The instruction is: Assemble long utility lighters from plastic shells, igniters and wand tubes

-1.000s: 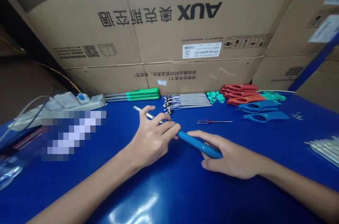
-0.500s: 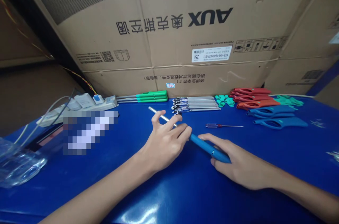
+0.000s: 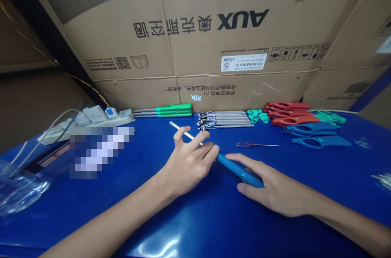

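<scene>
A long-nosed lighter [image 3: 229, 163] with a blue handle and a silver tube slants between my two hands above the table. My left hand [image 3: 191, 160] is closed around it where the tube meets the handle, and the tube tip sticks out past the fingers. At the rear of the blue handle, my right hand [image 3: 269, 186] grips with the thumb below and the index finger stretched along the top. The handle's far side is hidden by the right palm. Beyond the hands lies a screwdriver [image 3: 256, 144] with a clear purple-red handle.
Along the cardboard [image 3: 189, 54] at the back lie green lighters [image 3: 175, 110], metal tubes with wires [image 3: 230, 119], teal caps [image 3: 258, 116], and red [image 3: 287, 106] and blue handles [image 3: 320, 142]. A power strip [image 3: 119, 119] and clear plastic container [image 3: 21, 189] stand left; small metal pieces [image 3: 383, 180] lie right.
The view has shifted slightly. Both hands keep their hold on the lighter, with the right thumb a little further out along the handle's underside.
</scene>
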A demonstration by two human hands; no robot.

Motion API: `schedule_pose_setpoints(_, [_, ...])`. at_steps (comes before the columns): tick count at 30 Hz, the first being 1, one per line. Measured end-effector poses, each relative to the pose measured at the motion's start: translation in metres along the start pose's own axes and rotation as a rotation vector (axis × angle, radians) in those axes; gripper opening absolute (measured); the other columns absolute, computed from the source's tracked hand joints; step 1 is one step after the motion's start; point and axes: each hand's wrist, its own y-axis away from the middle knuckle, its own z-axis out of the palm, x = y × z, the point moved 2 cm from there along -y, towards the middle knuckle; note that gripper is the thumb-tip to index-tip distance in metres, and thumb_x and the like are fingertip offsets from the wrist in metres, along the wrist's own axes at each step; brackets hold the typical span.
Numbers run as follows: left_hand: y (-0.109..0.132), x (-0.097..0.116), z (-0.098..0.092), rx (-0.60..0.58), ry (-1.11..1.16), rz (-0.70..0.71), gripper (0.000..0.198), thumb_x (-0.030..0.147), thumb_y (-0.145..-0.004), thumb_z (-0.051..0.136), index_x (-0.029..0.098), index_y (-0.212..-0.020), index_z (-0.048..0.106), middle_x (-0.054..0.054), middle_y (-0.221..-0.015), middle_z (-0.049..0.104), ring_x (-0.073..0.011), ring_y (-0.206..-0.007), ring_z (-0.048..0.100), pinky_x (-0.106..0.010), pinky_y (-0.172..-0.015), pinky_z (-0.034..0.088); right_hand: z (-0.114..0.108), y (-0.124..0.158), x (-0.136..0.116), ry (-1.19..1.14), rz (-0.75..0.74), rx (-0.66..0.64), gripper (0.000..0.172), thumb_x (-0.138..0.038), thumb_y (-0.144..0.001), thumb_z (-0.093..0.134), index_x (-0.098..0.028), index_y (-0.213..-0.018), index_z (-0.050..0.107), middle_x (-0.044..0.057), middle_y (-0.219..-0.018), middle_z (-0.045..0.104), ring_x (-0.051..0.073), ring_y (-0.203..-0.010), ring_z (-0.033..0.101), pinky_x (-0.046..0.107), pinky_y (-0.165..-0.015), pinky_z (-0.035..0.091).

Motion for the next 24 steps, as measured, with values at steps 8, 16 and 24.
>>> schedule_pose_setpoints(8, [0.0009,-0.0002,-0.0006,-0.014,-0.005,-0.005,0.028,0.000,-0.093,0.041,0.018,-0.090,0.063,0.001,-0.082,0.075,-0.0185,-0.100,0.061,-0.048,-0.101,0.019,-0.0004,-0.0011,-0.0002,-0.024,0.004,0.005,0.054,-0.021,-0.084,0.057,-0.028,-0.137,0.053,0.003,-0.105,0.071,0.022,-0.090,0.067,0.031,-0.076,0.055])
schedule_pose_setpoints(16, [0.0000,0.0010,-0.0020,0.004,0.009,0.008,0.026,0.006,-0.097,0.041,0.017,-0.090,0.063,0.000,-0.083,0.075,-0.0182,-0.098,0.061,-0.048,-0.100,0.021,0.0009,0.0023,0.0010,0.010,0.167,-0.124,0.052,-0.023,-0.088,0.048,-0.028,-0.140,0.046,0.006,-0.102,0.067,0.022,-0.087,0.065,0.029,-0.066,0.053])
schedule_pose_setpoints(24, [-0.0008,0.0018,-0.0019,0.012,0.015,0.013,0.025,0.006,-0.099,0.040,0.016,-0.090,0.062,0.000,-0.081,0.074,-0.0187,-0.097,0.062,-0.049,-0.099,0.021,0.0015,-0.0002,-0.0008,-0.045,0.204,-0.168,0.053,-0.023,-0.089,0.046,-0.028,-0.141,0.042,0.006,-0.104,0.064,0.021,-0.083,0.063,0.029,-0.064,0.050])
